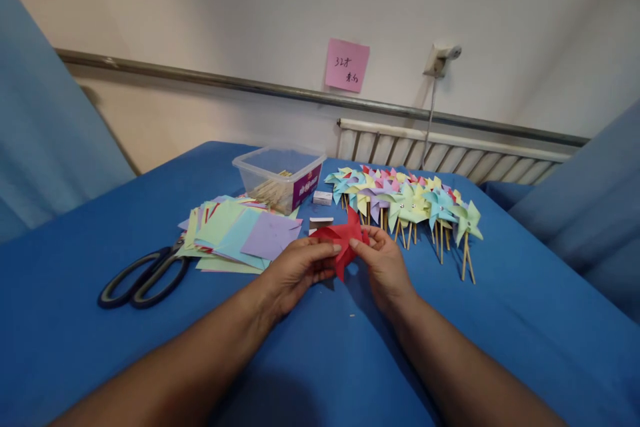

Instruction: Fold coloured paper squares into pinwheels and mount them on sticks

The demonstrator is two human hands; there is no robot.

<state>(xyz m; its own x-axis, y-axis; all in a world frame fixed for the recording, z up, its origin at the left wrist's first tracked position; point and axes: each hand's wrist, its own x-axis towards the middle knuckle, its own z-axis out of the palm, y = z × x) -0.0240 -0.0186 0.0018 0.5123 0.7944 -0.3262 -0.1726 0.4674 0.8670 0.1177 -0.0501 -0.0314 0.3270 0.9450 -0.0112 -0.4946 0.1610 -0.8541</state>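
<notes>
Between my two hands is a red paper pinwheel [345, 239], its folded blades standing out, held a little above the blue cloth. My left hand [299, 268] pinches its left side, thumb on top. Its right side is gripped by my right hand [385, 260], with the thumb near the middle of the paper. No stick shows on this pinwheel. Just behind it stands a small open box [320, 221], partly hidden by the paper. Left of my hands lies a loose stack of coloured paper sheets [240, 233], a purple one on top.
Scissors with dark handles [145, 278] lie half under the paper stack. A clear plastic tub [250, 177] holds thin wooden sticks. A small white box [323, 197] sits beside it. Several finished pinwheels on sticks [410, 203] are heaped at right. A radiator [390, 147] runs along the wall.
</notes>
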